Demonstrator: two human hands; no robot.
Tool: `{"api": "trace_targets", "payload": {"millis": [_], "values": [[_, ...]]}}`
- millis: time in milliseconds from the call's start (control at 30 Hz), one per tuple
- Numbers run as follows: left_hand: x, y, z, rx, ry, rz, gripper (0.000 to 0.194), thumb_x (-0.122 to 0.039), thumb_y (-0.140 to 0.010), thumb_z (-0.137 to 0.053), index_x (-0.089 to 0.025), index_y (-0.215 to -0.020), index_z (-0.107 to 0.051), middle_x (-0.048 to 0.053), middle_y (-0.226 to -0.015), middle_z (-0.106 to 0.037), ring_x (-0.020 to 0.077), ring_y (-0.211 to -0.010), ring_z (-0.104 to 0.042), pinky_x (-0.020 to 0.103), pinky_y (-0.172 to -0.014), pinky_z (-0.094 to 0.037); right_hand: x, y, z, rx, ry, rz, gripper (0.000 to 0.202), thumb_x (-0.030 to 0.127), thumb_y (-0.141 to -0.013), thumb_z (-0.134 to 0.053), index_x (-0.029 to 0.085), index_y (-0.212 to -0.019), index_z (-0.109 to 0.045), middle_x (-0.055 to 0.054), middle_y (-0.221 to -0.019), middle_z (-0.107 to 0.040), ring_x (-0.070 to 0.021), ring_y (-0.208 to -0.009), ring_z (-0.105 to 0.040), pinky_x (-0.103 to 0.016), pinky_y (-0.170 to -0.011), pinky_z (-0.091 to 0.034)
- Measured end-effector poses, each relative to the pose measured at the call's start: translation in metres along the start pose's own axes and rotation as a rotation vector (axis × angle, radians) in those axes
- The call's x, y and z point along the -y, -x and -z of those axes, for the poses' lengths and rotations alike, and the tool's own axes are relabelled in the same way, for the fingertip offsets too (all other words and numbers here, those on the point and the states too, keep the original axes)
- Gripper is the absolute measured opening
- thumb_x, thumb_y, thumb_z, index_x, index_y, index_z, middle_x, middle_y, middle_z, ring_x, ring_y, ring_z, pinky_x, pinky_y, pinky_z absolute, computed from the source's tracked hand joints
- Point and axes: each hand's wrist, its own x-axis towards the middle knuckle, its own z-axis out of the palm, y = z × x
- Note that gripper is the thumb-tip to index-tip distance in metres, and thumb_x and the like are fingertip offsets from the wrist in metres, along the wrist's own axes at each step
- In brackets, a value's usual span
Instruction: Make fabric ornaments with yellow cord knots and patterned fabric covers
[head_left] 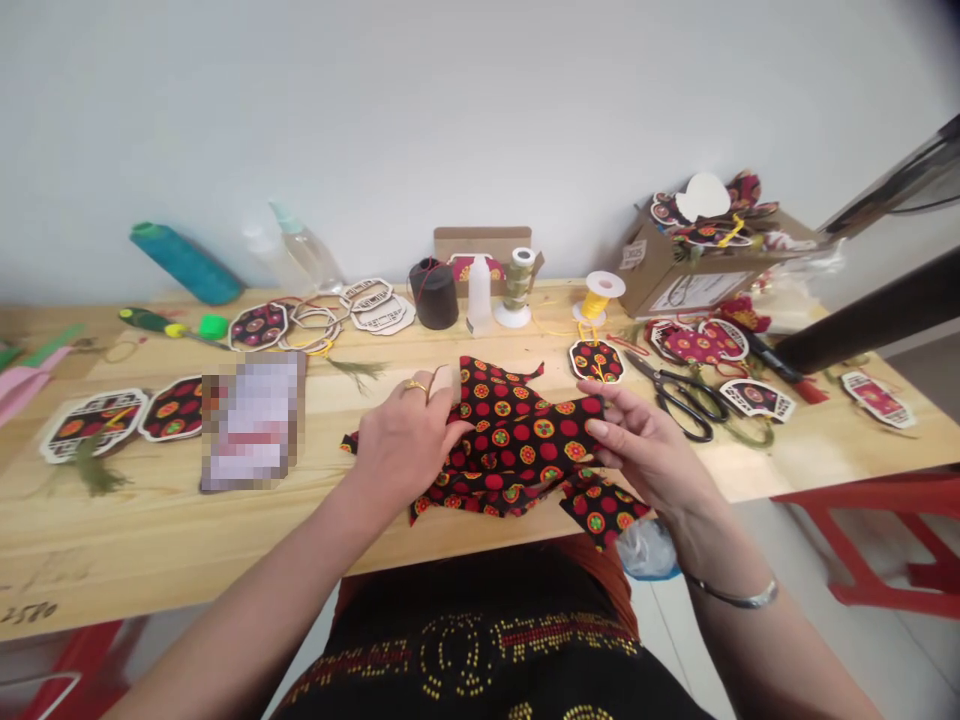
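A black patterned fabric point(517, 440), printed with red dots and orange-and-green flowers, lies crumpled at the front of the wooden table. My left hand point(409, 440) is closed on its left part, thumb over the cloth; a pale beige patch shows at one finger, and I cannot make out what it is. With thumb and fingers, my right hand point(649, 445) pinches the fabric's right edge. Below that hand, a cut strip of the same cloth point(606, 508) hangs toward the table edge. Black-handled scissors point(682, 395) rest just beyond my right hand.
Along the wall stand a black thread spool point(436, 295), a white bottle point(478, 295), a yellow cord spool point(602, 295) and a cardboard box point(675, 270). Tasselled fabric ornaments point(94, 425) and a pixelated object point(255, 425) are at left. A black pole point(877, 310) slants in from the right.
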Motion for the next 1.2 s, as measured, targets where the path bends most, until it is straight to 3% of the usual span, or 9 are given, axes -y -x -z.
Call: {"api": "trace_targets", "payload": {"millis": [167,300,367,500,667,800,967,1067,1200], "values": [[-0.002,0.001,-0.002,0.013,-0.011,0.011,0.027,-0.019,-0.088,-0.048,-0.018,-0.112,-0.062,0.013,-0.108,-0.059,0.0262,-0.086,-0.061,0.031,-0.053,-0.046,0.007,-0.002,0.007,0.049,0.125,0.181,0.064,0.029,-0.067,-0.076,0.028,-0.125,-0.051,-0.005,-0.111,-0.065,-0.0168,-0.093,-0.064,-0.031,-0.079,-0.055],[0.000,0.001,-0.006,0.004,-0.035,0.053,0.036,-0.012,-0.089,-0.039,-0.015,-0.119,-0.058,0.015,-0.109,-0.059,0.0261,-0.083,-0.062,0.032,-0.051,-0.046,0.007,-0.001,0.013,0.076,0.328,0.232,0.063,0.033,-0.071,-0.071,0.026,-0.129,-0.048,-0.008,-0.118,-0.060,-0.0146,-0.084,-0.062,-0.030,-0.071,-0.054],[0.002,0.002,-0.007,-0.022,-0.065,0.092,0.036,-0.011,-0.088,-0.037,-0.013,-0.118,-0.058,0.015,-0.107,-0.060,0.0262,-0.079,-0.062,0.032,-0.050,-0.044,0.006,0.001,0.016,0.090,0.446,0.210,0.059,0.032,-0.074,-0.068,0.023,-0.128,-0.048,-0.005,-0.101,-0.063,-0.0106,-0.068,-0.057,-0.028,-0.061,-0.051],[0.004,0.006,-0.001,-0.185,-0.089,0.158,0.033,-0.015,-0.090,-0.039,-0.014,-0.113,-0.062,0.017,-0.109,-0.060,0.0262,-0.076,-0.061,0.033,-0.049,-0.041,-0.002,0.003,0.019,0.028,0.706,0.201,0.045,0.030,-0.079,-0.063,0.015,-0.120,-0.053,0.004,-0.063,-0.050,-0.0091,-0.053,-0.043,-0.025,-0.050,-0.041],[-0.007,0.011,0.009,-0.449,0.038,0.004,0.029,-0.019,-0.088,-0.048,-0.015,-0.113,-0.062,0.016,-0.108,-0.062,0.0249,-0.086,-0.062,0.033,-0.061,-0.046,-0.008,0.002,0.012,-0.012,0.953,0.364,0.034,0.025,-0.081,-0.060,0.017,-0.113,-0.059,-0.008,-0.104,-0.058,-0.0100,-0.064,-0.053,-0.029,-0.060,-0.047],[-0.017,0.006,0.004,-0.293,0.059,-0.176,0.022,-0.030,-0.088,-0.053,-0.014,-0.095,-0.067,0.014,-0.095,-0.065,0.0256,-0.083,-0.061,0.033,-0.061,-0.048,-0.007,0.008,0.005,0.052,1.088,0.429,0.018,0.025,-0.082,-0.061,0.019,-0.098,-0.064,-0.009,-0.110,-0.054,-0.0156,-0.083,-0.058,-0.032,-0.074,-0.049],[-0.019,-0.005,-0.002,-0.059,0.057,-0.128,0.021,-0.031,-0.086,-0.055,-0.014,-0.087,-0.068,0.015,-0.093,-0.065,0.0291,-0.084,-0.061,0.035,-0.059,-0.047,-0.009,0.017,0.000,0.172,1.348,0.404,0.015,0.015,-0.085,-0.051,0.018,-0.089,-0.064,-0.006,-0.095,-0.056,-0.0156,-0.079,-0.059,-0.031,-0.072,-0.047],[-0.019,-0.007,-0.003,-0.029,0.058,-0.074,0.019,-0.026,-0.086,-0.053,-0.014,-0.087,-0.069,0.016,-0.093,-0.064,0.0303,-0.085,-0.061,0.036,-0.058,-0.046,-0.010,0.020,-0.001,0.176,1.487,0.368,0.021,0.012,-0.086,-0.045,0.016,-0.082,-0.065,-0.006,-0.081,-0.057,-0.0167,-0.072,-0.057,-0.031,-0.064,-0.043],[-0.017,-0.009,-0.007,-0.051,0.003,-0.016,0.025,-0.020,-0.088,-0.045,-0.013,-0.089,-0.069,0.016,-0.087,-0.063,0.0276,-0.076,-0.060,0.035,-0.056,-0.045,-0.007,0.024,-0.001,0.198,1.419,0.422,0.023,0.015,-0.088,-0.044,0.018,-0.079,-0.065,-0.005,-0.076,-0.059,-0.0174,-0.074,-0.056,-0.032,-0.066,-0.043]]}}
